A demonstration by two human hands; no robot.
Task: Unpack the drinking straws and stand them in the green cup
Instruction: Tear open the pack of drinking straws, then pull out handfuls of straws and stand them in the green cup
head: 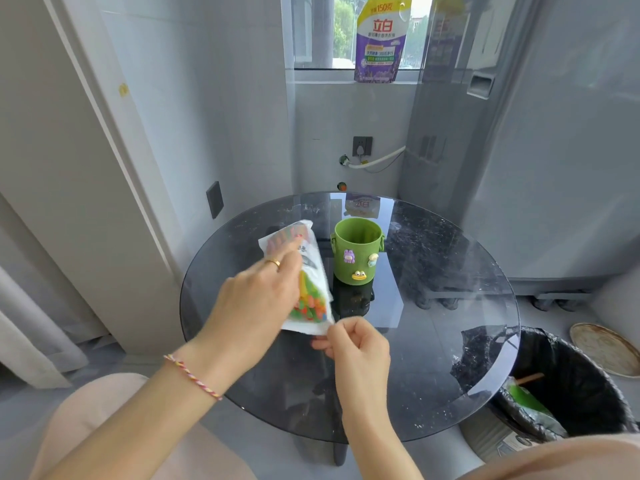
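Observation:
A clear and white plastic packet of coloured drinking straws (pixel 311 296) is held above the round dark glass table (pixel 433 341), left of centre. My left hand (pixel 256 299) grips the packet around its middle from the left. My right hand (pixel 353 341) pinches the packet's near bottom corner between thumb and fingers. The green cup (pixel 356 251), decorated with small cartoon figures, stands upright just right of the packet near the table's middle. The cup's inside looks empty.
A bin lined with a black bag (pixel 571 382) stands on the floor under the table's right edge, with green waste in it. A purple detergent pouch (pixel 381 39) stands on the window sill behind. A grey appliance fills the right.

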